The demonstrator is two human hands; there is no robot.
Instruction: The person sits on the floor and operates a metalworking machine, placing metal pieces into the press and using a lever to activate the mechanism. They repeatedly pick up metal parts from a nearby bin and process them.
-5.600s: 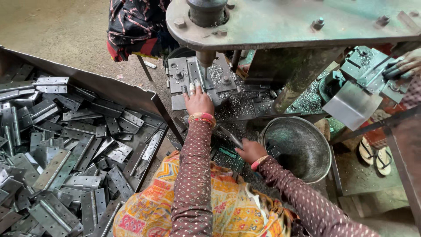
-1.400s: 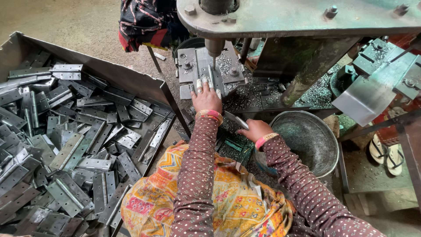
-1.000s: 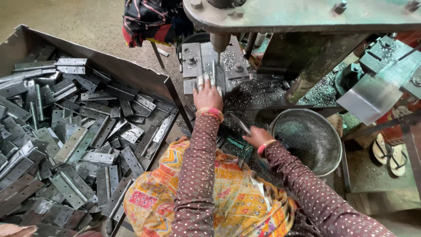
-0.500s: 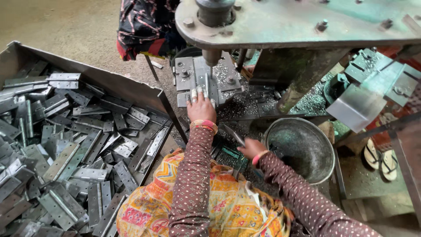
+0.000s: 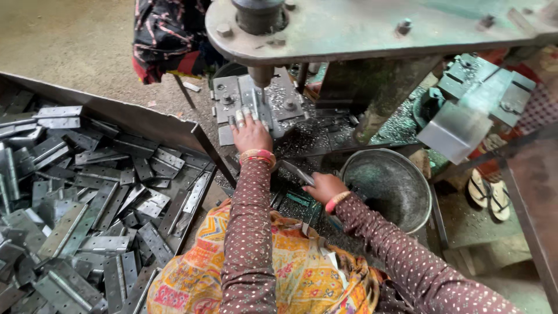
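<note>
Unmoved: left hand (image 5: 251, 132) flat on jig plate (image 5: 256, 104) | right hand (image 5: 323, 187) grips hinge (image 5: 297, 172)

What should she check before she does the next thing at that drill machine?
1. Left hand flat on the metal piece under the drill bit: ok.
2. Fingers away from the bit: not ok, they lie right beside it.
3. Right hand holding the next hinge: ok.
4. Metal bowl within reach of the right hand: ok.
5. Tray of hinges stocked: ok.
6. Bit spinning or stopped: cannot tell.
</note>
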